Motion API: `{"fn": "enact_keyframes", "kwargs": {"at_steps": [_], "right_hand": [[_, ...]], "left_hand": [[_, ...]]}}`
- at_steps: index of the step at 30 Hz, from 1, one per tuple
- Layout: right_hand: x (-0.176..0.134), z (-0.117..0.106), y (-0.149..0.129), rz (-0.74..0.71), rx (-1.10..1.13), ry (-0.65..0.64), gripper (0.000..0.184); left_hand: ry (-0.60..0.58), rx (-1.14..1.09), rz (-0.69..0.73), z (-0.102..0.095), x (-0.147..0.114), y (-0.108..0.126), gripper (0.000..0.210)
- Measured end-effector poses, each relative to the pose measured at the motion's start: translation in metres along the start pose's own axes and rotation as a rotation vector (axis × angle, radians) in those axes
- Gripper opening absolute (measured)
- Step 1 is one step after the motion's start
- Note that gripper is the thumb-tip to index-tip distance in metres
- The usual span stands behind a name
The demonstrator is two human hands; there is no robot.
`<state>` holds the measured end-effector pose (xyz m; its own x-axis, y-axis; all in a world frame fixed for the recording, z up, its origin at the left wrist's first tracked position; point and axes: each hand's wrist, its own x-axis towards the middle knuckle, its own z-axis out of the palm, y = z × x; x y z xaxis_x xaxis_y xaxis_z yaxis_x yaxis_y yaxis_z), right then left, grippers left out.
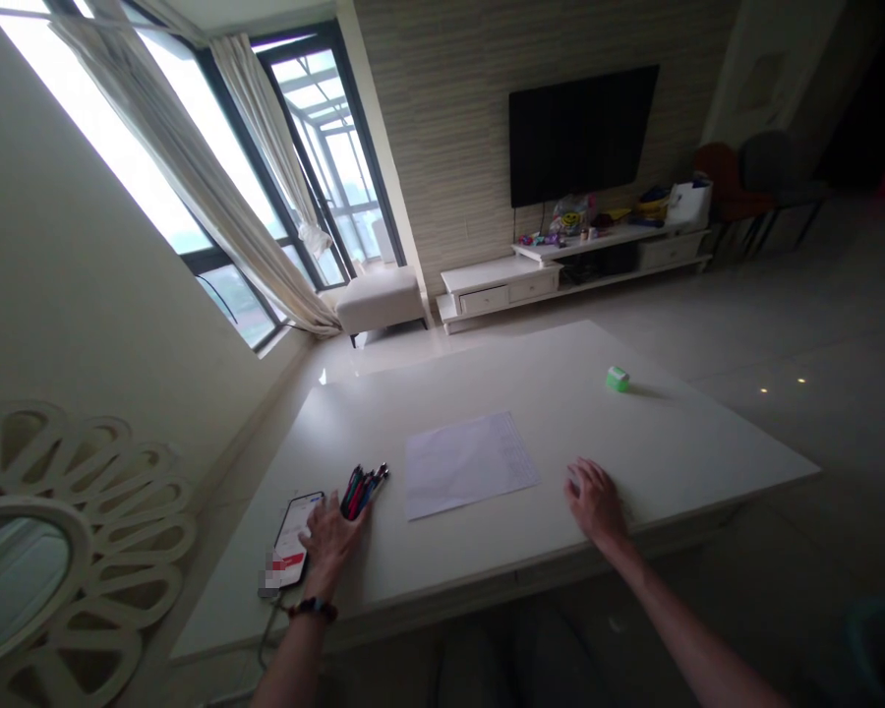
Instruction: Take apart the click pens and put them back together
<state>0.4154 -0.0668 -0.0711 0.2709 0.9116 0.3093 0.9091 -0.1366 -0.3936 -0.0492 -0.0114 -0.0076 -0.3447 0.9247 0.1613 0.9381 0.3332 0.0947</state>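
Note:
My left hand (331, 536) rests on the white table with its fingers spread. A bundle of pens (361, 492) lies at its thumb and index finger, touching the hand. Under its outer fingers is the edge of a phone (295, 531) with a lit screen and a cable at its lower end. Sheets of white paper (468, 467) lie flat between my two hands. To the right of the paper, my right hand (594, 497) rests on the tabletop, fingers loosely bent and thumb a little apart, with nothing visible in it.
A small green and white box (618, 380) stands at the far right of the white table (678, 442). Beyond are a low TV cabinet (501, 285) with things on it, a stool (383, 300) and chairs (734, 182). A round mirror (19, 580) with a looped frame is at left.

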Motion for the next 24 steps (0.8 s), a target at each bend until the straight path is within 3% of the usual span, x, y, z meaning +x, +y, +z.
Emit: {"fn": "enact_keyframes", "kwargs": {"at_steps": [6, 9, 11, 17, 21, 24], "right_hand": [[-0.001, -0.002, -0.001, -0.014, -0.077, -0.005, 0.034], [-0.002, 0.001, 0.002, -0.020, -0.081, 0.006, 0.033], [-0.002, 0.005, 0.006, -0.036, -0.072, 0.019, 0.033], [-0.001, 0.019, 0.020, -0.177, 0.002, 0.200, 0.030], [-0.001, 0.023, 0.025, -0.221, 0.035, 0.260, 0.030], [-0.001, 0.019, 0.026, -0.210, 0.078, 0.259, 0.030]], "left_hand": [[0.089, 0.005, 0.014, -0.007, 0.000, 0.013, 0.067], [0.203, 0.014, 0.127, -0.010, -0.009, 0.016, 0.051], [0.218, 0.011, 0.184, -0.010, -0.015, 0.017, 0.037], [0.225, -0.052, 0.161, -0.007, -0.021, 0.023, 0.025], [0.306, -0.325, 0.129, -0.011, -0.024, 0.036, 0.030], [0.256, -0.822, -0.041, -0.012, -0.036, 0.055, 0.038]]}}
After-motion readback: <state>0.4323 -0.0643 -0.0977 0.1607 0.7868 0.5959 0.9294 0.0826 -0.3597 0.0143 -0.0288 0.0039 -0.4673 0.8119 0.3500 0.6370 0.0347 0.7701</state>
